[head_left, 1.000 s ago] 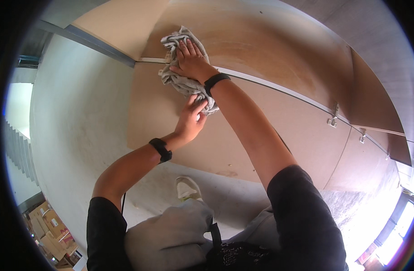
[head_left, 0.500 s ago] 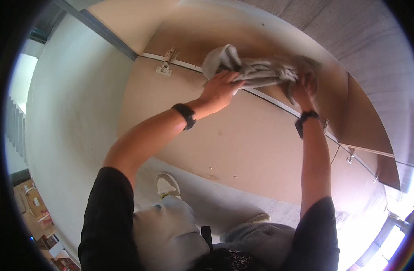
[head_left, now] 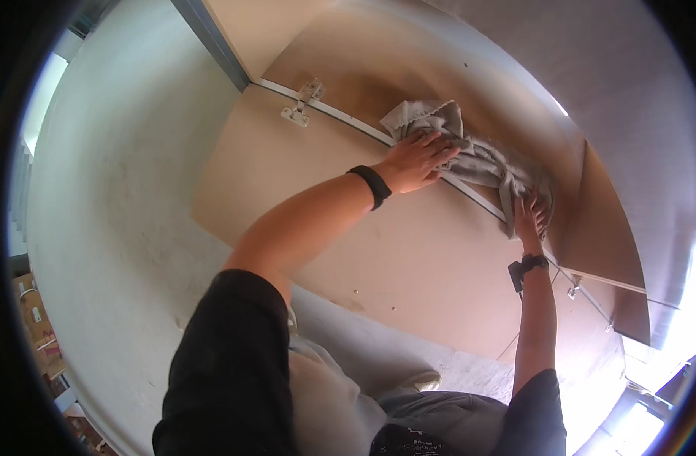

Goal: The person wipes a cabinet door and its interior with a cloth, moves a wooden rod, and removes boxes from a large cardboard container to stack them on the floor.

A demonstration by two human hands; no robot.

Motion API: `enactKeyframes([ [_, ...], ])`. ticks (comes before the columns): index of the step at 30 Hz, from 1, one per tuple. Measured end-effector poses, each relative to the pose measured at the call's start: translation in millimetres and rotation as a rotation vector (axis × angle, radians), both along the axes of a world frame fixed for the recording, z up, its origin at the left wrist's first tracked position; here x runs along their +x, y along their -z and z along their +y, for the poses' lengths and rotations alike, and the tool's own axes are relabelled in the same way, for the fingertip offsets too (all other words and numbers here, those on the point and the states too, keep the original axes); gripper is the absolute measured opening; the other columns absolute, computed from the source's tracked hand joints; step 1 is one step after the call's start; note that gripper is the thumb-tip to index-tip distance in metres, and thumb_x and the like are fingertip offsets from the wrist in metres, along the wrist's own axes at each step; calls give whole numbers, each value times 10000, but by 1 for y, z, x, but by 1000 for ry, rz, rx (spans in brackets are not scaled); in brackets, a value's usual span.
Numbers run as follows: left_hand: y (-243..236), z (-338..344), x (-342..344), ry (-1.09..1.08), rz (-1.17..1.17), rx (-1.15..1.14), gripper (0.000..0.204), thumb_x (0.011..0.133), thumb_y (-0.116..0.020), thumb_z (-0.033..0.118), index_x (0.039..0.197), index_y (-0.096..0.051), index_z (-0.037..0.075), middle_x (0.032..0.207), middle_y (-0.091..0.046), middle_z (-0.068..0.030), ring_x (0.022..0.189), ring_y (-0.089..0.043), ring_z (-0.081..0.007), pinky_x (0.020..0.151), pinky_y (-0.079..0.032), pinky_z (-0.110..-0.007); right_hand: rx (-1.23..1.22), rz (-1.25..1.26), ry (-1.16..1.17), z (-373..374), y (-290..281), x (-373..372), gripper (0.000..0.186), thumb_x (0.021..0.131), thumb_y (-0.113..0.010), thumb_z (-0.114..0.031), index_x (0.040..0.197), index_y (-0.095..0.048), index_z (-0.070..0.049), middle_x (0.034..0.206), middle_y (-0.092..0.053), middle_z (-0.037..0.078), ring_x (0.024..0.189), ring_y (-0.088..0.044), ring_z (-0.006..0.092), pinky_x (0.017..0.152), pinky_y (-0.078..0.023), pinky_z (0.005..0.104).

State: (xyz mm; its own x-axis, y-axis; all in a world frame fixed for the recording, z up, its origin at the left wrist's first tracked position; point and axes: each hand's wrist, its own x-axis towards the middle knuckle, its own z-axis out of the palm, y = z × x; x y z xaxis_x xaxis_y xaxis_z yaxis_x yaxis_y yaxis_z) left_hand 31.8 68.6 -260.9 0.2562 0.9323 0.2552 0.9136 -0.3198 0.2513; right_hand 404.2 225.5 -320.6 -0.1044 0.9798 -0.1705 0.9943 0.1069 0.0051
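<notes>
A grey cloth [head_left: 469,152] lies spread inside a light brown wooden cabinet [head_left: 378,68], along the metal strip at its lower edge. My left hand [head_left: 418,159] presses flat on the cloth's left end, fingers spread, a black band on the wrist. My right hand [head_left: 530,216] holds down the cloth's right end near the open cabinet door [head_left: 599,235], with a black watch on that wrist.
A metal hinge bracket [head_left: 302,102] sits on the strip left of the cloth. A lower wooden panel [head_left: 348,228] runs beneath my arms. A pale wall [head_left: 120,190] fills the left. My shoe [head_left: 420,378] stands on grey floor below. Shelving with boxes [head_left: 40,327] shows far left.
The cloth has been drawn out from a bunch into a long strip. My hands have moved apart, the left to its left end and the right to its right end, now lower.
</notes>
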Motion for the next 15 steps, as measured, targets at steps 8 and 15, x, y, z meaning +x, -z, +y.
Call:
enactKeyframes([
  [8,-2,18,-40,-155,166,52,442,872,-572,232,1311,-526,211,1432,-437,-6,1342,-371,-242,1097,-300,-451,400,-545,-343,116,42,-24,714,879,-384,-624,1488,-147,-338,1522,-56,236,1376,-73,498,1087,-127,593],
  [15,5,-16,-126,-281,-136,232,476,795,-621,363,1170,-574,73,1274,-533,-93,1267,-432,-277,1053,-337,-468,-35,171,-872,156,-16,-348,538,928,-461,-446,1394,-418,-180,1438,-380,164,1301,-387,317,1076,-278,434],
])
